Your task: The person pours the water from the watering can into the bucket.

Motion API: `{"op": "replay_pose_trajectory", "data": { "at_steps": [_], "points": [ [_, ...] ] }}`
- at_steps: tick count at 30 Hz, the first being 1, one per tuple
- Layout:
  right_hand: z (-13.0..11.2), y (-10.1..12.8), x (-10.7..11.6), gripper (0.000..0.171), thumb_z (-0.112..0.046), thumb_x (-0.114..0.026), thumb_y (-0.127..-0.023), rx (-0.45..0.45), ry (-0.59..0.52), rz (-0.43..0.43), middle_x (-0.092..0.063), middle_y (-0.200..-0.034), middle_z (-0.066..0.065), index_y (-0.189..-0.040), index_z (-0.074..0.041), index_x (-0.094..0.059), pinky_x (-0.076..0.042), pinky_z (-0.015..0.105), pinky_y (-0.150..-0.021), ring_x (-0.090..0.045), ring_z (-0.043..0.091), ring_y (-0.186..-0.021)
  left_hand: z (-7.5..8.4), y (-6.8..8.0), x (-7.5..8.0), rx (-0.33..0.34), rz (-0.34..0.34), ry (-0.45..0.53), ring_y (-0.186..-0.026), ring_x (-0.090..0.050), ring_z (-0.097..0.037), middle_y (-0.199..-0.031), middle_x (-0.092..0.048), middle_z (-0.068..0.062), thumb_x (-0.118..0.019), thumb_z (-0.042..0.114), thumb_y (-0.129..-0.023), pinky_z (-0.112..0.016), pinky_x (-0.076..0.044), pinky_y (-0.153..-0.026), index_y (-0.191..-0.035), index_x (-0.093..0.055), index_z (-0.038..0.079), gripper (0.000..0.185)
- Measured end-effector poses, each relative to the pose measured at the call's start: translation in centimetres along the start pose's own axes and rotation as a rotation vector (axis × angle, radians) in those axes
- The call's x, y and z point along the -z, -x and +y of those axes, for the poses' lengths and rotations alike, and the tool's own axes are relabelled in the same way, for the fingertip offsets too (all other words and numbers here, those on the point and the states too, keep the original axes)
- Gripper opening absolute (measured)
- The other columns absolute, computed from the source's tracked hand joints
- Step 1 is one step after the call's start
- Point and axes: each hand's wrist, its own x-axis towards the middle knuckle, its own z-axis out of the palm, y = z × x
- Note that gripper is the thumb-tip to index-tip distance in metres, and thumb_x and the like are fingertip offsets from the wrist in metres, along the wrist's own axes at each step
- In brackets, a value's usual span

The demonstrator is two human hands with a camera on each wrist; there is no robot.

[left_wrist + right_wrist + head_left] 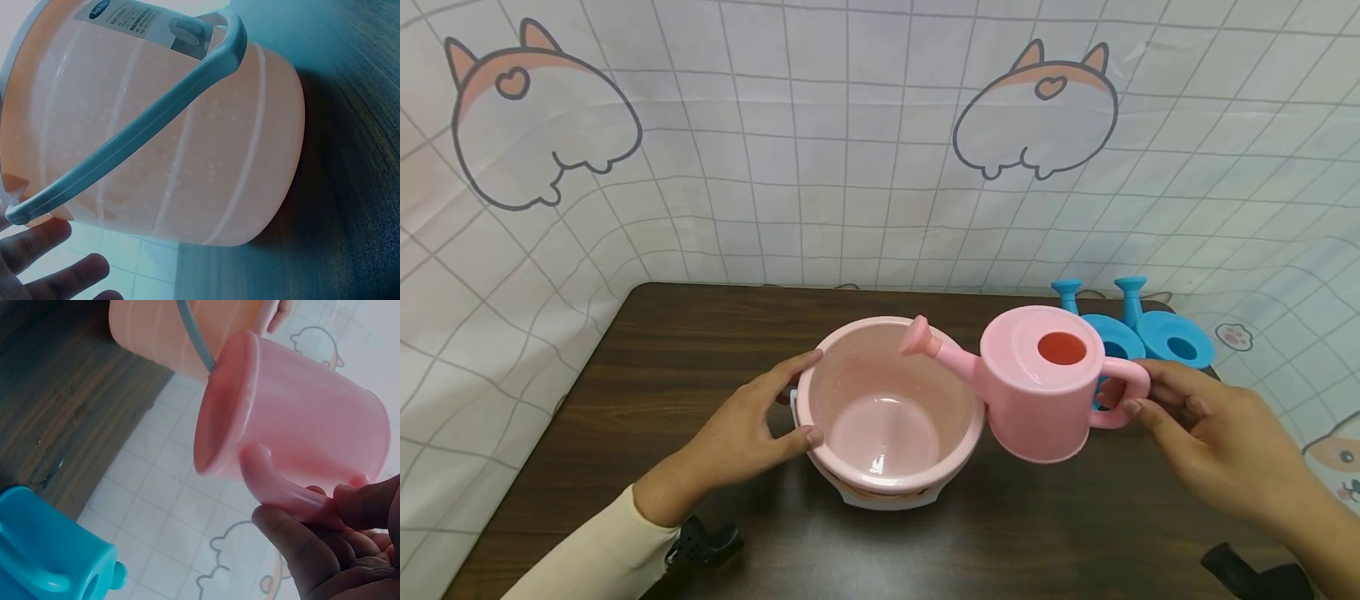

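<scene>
- The loop handle of the pink watering can [1037, 379] is pinched between thumb and fingertips of the right hand [1213, 437]; the can is held above the table, tilted, its spout over the pink bucket [887, 408].
- The bucket's rim is clasped by the left hand [752, 425], thumb [801, 437] on the near edge and fingers spread along the far side.
- A slip is judged possible: the handle is smooth and only lightly pinched, so the can could swing or drop onto the bucket.
- If the can is tipped further, the rim could be knocked by the flared spout tip, and the light bucket could be tipped despite the steadying hand.
- The can is a glossy, moulded plastic cylinder with a round red-looking filling hole; the bucket is speckled, translucent pink, with vertical ribs and a pale hoop handle [134, 131].
- Two blue watering cans [1138, 329] stand behind on the dark, wood-grained table [685, 333].
</scene>
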Motion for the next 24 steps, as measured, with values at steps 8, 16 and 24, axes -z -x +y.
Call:
{"op": "replay_pose_trajectory", "data": {
  "at_steps": [8, 16, 24],
  "points": [
    [-0.4, -0.4, 0.3, 0.039, 0.005, -0.076, -0.086, 0.029, -0.020, -0.025, -0.073, -0.088, -0.015, -0.121, -0.013, -0.069, -0.037, 0.018, -0.054, -0.054, 0.000, -0.065, 0.1, 0.0, 0.1, 0.013, -0.004, 0.017, -0.102, -0.062, -0.016, -0.130, -0.062, 0.001, -0.076, 0.044, -0.089, -0.052, -0.052, -0.087, -0.158, -0.038, 0.024, 0.083],
    [-1.1, -0.9, 0.6, 0.036, 0.004, -0.076, -0.087, 0.044, -0.026, -0.030, -0.074, -0.090, -0.014, -0.116, -0.018, -0.070, -0.038, 0.017, -0.056, -0.053, -0.001, -0.067, 0.0, -0.1, 0.0, 0.008, -0.008, 0.021, -0.102, -0.062, -0.015, -0.129, -0.063, 0.001, -0.076, 0.043, -0.089, -0.050, -0.052, -0.087, -0.159, -0.037, 0.023, 0.082],
    [-1.2, -1.3, 0.7, 0.035, 0.003, -0.078, -0.086, 0.063, -0.014, -0.035, -0.074, -0.091, -0.014, -0.114, -0.018, -0.071, -0.041, 0.015, -0.057, -0.055, 0.000, -0.068, 0.0, -0.1, 0.0, 0.012, -0.010, 0.031, -0.100, -0.063, -0.015, -0.130, -0.063, 0.001, -0.076, 0.041, -0.089, -0.049, -0.052, -0.087, -0.159, -0.037, 0.022, 0.082]
  ]
}}
